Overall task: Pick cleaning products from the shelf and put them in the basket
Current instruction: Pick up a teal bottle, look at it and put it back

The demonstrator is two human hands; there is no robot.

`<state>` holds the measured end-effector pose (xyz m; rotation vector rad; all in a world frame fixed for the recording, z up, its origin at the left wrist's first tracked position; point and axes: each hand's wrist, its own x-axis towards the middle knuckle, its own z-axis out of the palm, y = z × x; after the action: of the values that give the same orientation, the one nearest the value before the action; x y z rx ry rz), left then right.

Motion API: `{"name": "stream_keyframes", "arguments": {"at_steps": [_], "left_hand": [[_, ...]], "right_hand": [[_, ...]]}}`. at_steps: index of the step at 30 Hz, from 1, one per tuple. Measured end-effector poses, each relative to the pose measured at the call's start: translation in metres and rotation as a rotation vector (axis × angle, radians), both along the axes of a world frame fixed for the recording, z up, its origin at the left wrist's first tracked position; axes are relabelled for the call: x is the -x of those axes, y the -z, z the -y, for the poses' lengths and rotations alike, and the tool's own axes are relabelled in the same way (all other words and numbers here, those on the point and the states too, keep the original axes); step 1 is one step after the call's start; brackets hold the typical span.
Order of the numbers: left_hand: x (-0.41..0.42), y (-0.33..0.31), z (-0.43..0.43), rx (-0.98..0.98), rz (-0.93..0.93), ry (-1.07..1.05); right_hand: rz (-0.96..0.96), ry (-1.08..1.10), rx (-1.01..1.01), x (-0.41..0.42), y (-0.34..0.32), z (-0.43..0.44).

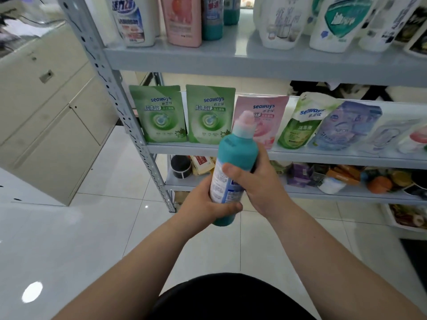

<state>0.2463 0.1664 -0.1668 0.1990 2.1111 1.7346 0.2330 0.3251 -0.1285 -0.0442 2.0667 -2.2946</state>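
Observation:
I hold a teal bottle [236, 153] with a pink cap and a white label upright in front of the grey metal shelf [231, 58]. My left hand [203, 204] grips its lower part, thumb across the base. My right hand [256, 181] wraps around its middle from the right. Behind it, the middle shelf carries green pouches [209, 114], a pink pouch [268, 112] and more refill bags. The top shelf holds white, pink and teal bottles [212, 19]. No basket is in view.
A beige cabinet [46, 107] stands at the left beside the shelf's perforated upright [129, 125]. The lowest shelf holds mixed small goods [342, 179]. A white bin [406, 215] sits on the glossy white tile floor [80, 239] at the right.

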Motion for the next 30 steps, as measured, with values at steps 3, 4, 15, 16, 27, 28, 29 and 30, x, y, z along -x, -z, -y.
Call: {"name": "stream_keyframes", "arguments": {"at_steps": [3,4,15,16,27,28,29,30], "left_hand": [[0.008,0.003,0.021,0.147,-0.129,-0.113],[0.011,0.005,0.028,0.214,-0.182,-0.147],[0.03,0.006,0.097,0.41,-0.324,-0.015],[0.03,0.007,0.104,0.345,-0.255,0.054],[0.004,0.01,0.124,0.274,-0.149,0.05],[0.003,0.01,0.127,0.261,-0.154,0.017],[0.002,0.01,0.13,0.255,-0.153,0.0],[0.002,0.01,0.134,0.257,-0.146,-0.005]], "right_hand": [[-0.117,0.035,-0.153,0.007,-0.016,0.009],[-0.173,0.081,-0.252,0.01,-0.023,0.009],[-0.319,0.108,-0.917,0.026,-0.05,0.025],[-0.312,0.028,-0.861,0.025,-0.054,0.029],[-0.212,0.134,-0.927,0.028,-0.046,0.07],[-0.189,0.152,-0.898,0.028,-0.043,0.074],[-0.164,0.136,-0.822,0.027,-0.039,0.079],[-0.141,0.094,-0.722,0.025,-0.037,0.084]]}}
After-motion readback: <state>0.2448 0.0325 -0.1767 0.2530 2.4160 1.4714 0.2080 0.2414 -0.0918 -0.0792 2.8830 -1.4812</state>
